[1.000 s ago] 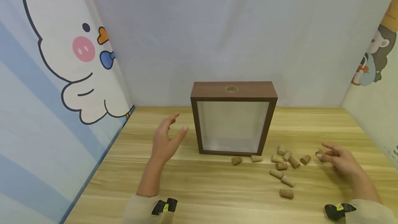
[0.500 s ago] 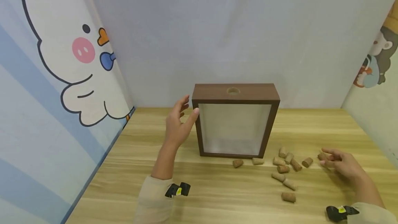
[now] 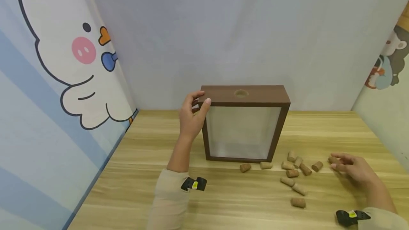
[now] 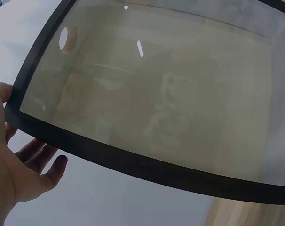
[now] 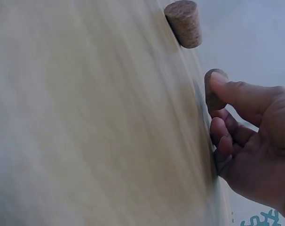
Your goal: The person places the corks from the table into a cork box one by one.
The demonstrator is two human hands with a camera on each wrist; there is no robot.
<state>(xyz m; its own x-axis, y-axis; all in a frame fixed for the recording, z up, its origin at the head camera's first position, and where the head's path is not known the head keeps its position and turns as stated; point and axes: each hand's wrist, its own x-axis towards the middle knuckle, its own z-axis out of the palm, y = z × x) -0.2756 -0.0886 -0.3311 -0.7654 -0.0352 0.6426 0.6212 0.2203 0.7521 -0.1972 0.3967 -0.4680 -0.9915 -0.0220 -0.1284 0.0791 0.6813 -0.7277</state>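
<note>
A dark brown shadow box frame (image 3: 220,97) with a clear front stands upright on the table, a round hole (image 3: 241,93) in its top. My left hand (image 3: 191,120) holds the box's upper left corner, thumb at the front edge; in the left wrist view some fingers curl past the dark frame edge (image 4: 133,160). At the right, my right hand (image 3: 356,169) pinches a wine cork (image 5: 212,96) between thumb and fingers, low at the tabletop. Another cork (image 5: 185,23) lies near it. Several loose corks (image 3: 292,173) are scattered between the box and this hand.
Two corks, one darker (image 3: 245,168) and one paler (image 3: 266,165), lie just before the box's lower edge. A pale curtain (image 3: 166,45) hangs behind the wooden table (image 3: 127,176). Cartoon-printed cloth (image 3: 48,116) borders the left side.
My left hand has moved right and up from beside the box to its upper left corner. My right hand has closed on the cork it was reaching at, staying nearly in place.
</note>
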